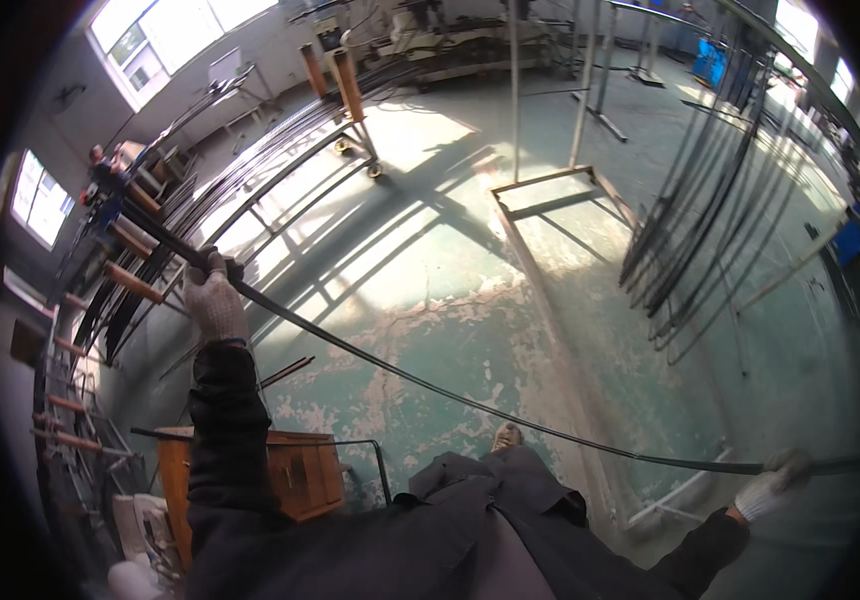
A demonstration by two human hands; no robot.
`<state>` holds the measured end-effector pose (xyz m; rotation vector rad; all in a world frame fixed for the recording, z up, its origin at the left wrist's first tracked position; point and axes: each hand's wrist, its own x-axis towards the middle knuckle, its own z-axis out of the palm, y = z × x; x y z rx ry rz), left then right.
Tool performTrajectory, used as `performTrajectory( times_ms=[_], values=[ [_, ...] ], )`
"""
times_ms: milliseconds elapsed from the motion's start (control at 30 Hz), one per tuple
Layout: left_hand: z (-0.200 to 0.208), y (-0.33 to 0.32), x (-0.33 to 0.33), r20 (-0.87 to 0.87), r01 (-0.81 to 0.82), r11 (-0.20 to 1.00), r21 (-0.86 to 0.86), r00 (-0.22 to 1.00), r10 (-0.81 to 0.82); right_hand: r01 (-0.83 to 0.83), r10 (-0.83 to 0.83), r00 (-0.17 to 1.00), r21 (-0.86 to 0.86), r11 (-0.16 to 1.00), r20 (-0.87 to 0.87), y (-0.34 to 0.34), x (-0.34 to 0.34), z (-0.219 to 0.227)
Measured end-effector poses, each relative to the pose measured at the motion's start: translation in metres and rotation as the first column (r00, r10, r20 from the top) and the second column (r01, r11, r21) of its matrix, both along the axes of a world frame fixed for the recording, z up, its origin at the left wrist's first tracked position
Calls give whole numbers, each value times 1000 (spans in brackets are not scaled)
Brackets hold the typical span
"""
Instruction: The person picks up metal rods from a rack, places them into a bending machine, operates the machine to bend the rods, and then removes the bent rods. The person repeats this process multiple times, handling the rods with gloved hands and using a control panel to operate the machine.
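A long, thin black strip (430,388) runs across in front of me, sagging between my hands and curving toward the lower right. It looks like a flexible metal or rubber length; the frame does not show which. My left hand (216,303), in a pale knitted glove, is raised at the left and closed round the strip, where darker lengths bunch together. Low at the far right, my right hand (775,488), also gloved and slightly blurred, is wrapped round the same strip, which continues past it toward the rim.
Left, a wheeled rack (370,150) with wooden posts carries many long dark bars. Dark strips (710,200) hang from a metal frame at right. A rusty rectangular base frame (535,210) stands ahead. A wooden cabinet (310,475) is near my left arm. Another person (103,172) is far left.
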<state>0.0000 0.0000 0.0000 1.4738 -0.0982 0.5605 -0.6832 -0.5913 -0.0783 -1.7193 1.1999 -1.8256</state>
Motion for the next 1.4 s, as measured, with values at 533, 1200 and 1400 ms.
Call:
performTrajectory(
  times_ms=[533,1200,1400],
  values=[
    [-26,175,171,-9,-565,819,103,823,568,-605,591,771,-17,796,237,-31,595,-37],
    [16,85,514,124,-580,772,258,813,569,-614,573,774,101,783,270,-79,942,-74],
    [15,140,583,138,-642,720,262,764,631,-802,721,579,109,587,381,-63,1124,-91]
  ],
)
